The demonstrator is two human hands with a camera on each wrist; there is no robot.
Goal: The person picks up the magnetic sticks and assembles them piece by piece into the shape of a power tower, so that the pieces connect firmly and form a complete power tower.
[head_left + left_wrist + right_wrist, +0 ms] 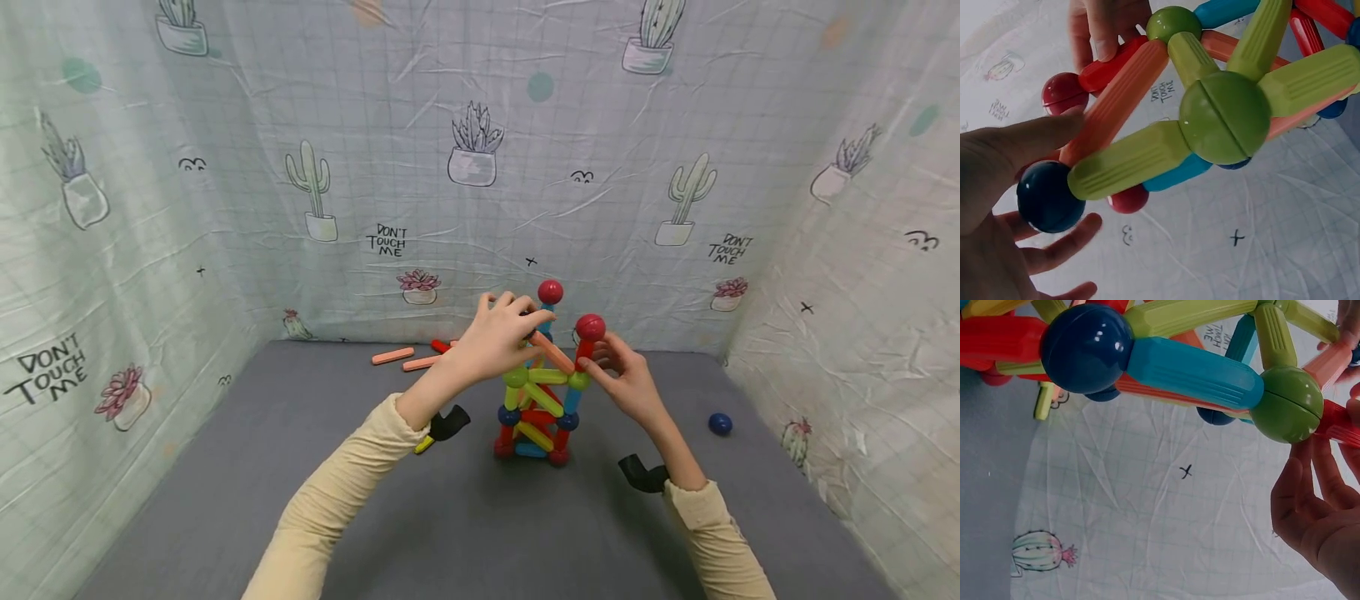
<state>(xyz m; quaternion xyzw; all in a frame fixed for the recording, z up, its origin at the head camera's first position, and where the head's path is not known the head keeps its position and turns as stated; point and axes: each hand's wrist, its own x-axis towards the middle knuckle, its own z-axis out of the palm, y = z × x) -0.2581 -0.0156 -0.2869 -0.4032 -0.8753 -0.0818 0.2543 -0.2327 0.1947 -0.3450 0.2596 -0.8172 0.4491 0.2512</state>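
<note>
A tower of coloured magnetic rods and balls stands on the grey table; a green ball (1225, 117) and a blue rod (1196, 373) are parts of it. My left hand (504, 333) pinches a dark blue ball (1052, 195) at the upper corner, its thumb against the end of an orange rod (552, 351). A yellow-green rod (1132, 161) also meets that ball. On the tower's right side my right hand (626, 375) holds an upright red rod (584, 353) between thumb and fingers. A red ball (590, 327) caps this rod.
Loose orange rods (393, 357) and a red rod (440, 345) lie behind the left arm. A yellow rod (424, 445) is partly hidden by the left wrist strap. One blue ball (720, 424) rests at the right. A printed curtain (480, 225) surrounds the table (360, 533).
</note>
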